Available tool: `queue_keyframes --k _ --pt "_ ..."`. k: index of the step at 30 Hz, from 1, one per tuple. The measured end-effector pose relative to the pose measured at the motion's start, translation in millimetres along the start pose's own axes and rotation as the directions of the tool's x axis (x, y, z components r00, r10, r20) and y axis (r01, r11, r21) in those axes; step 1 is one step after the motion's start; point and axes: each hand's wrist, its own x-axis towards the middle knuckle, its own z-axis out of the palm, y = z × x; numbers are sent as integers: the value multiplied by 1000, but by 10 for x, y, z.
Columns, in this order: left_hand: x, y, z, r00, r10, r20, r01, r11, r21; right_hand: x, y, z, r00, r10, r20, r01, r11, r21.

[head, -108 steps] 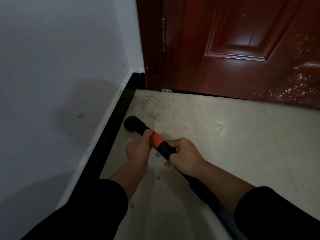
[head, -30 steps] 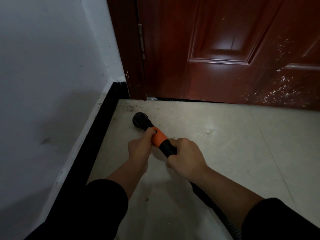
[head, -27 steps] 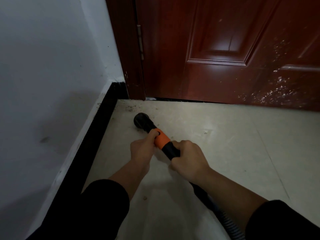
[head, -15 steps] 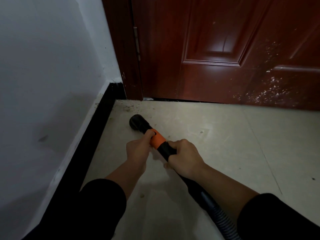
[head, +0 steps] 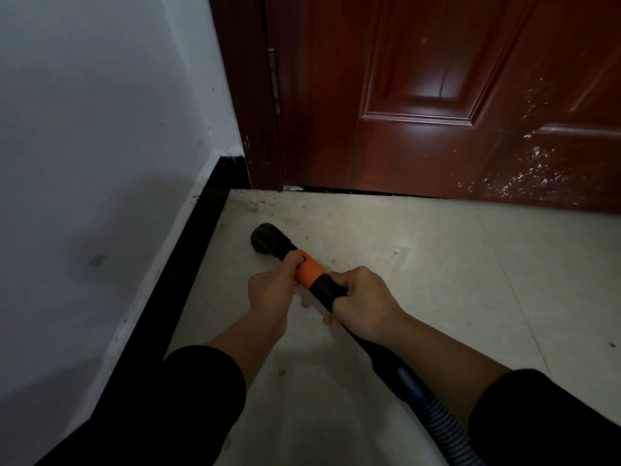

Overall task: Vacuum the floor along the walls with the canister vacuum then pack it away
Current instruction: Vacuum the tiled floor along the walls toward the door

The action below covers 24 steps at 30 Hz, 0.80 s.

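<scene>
Pointing up-left across the frame, the vacuum nozzle [head: 268, 239] runs from both closed grips toward leftover grit [head: 258, 205] in the corner by the door [head: 437, 95]; left hand [head: 270, 294] pinches the orange collar [head: 309, 272], nearer than the right hand [head: 364, 302].

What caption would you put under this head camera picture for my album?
Both hands, left hand and right hand, steer the vacuum nozzle toward dirt in the corner by the door.
</scene>
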Motion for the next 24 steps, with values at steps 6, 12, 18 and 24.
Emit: queue_keyframes --k 6,12,18,24 --pt "-108 -36 117 1000 -28 14 28 1000 9 -107 87 -129 1000 4 -9 -5 999 -53" --pt "-212 -71 231 997 -41 70 41 999 0 -187 185 -246 999 9 -40 -13 994 -105" --pt "-277 -123 326 994 -25 108 23 1000 17 -232 293 -323 998 21 -64 -30 990 -138" --pt "-254 -120 415 994 -40 103 39 999 11 -203 373 -333 997 11 -80 -23 989 -149"
